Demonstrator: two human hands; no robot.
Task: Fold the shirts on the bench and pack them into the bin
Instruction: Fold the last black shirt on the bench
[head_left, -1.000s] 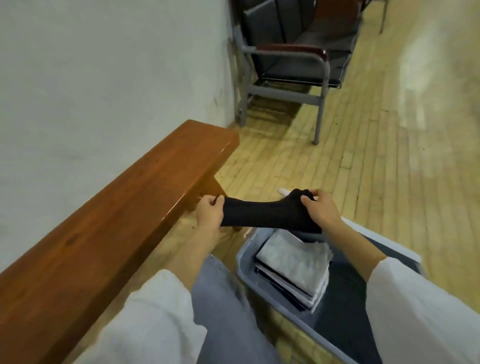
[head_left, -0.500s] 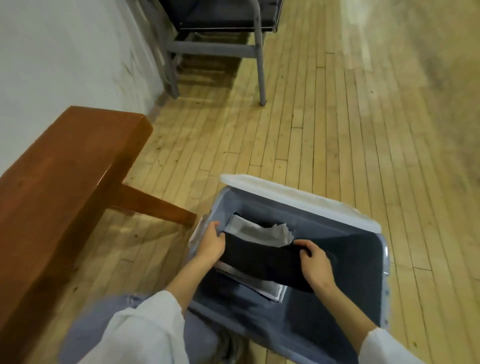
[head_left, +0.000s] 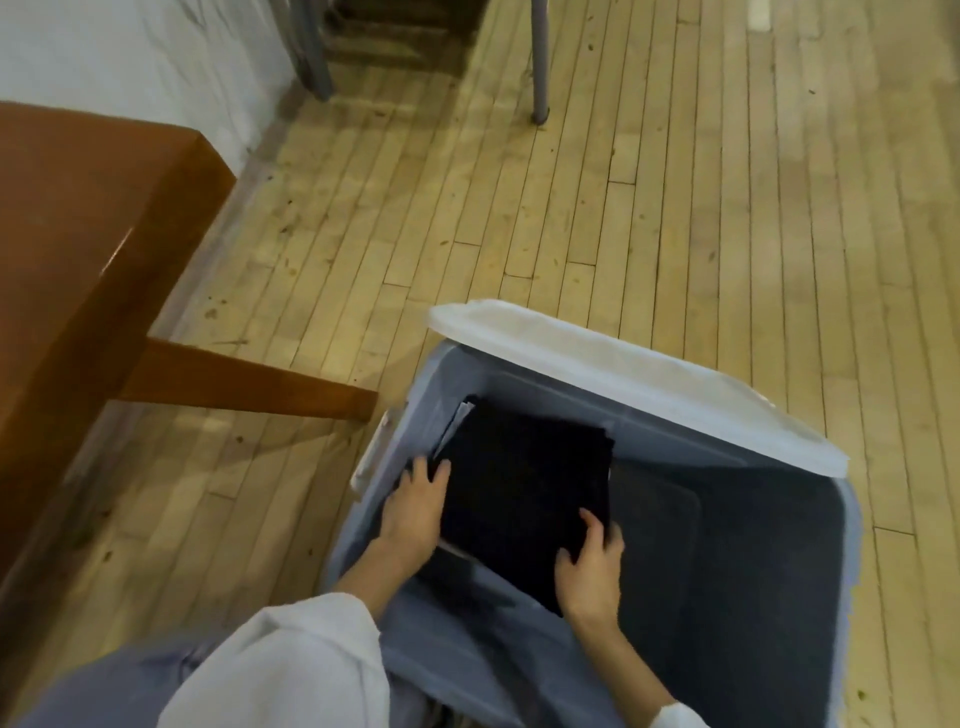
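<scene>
A hall or waiting room: pale strip-wood floor (head_left: 675, 208), white wall (head_left: 130, 52) at far left, a polished wooden worktop (head_left: 78, 234) along it, metal chair legs (head_left: 540, 57) beyond.

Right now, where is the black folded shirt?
Head view, lower centre: the black shirt lies in the left half of the bin, on the folded stack, between the left hand and the right hand.

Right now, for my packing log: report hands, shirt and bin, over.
Left hand flat on left edge of black shirt, right hand on its near corner. Shirt lies folded atop the stack in the bin. Lid rests on far rim, nothing blocking.
</scene>
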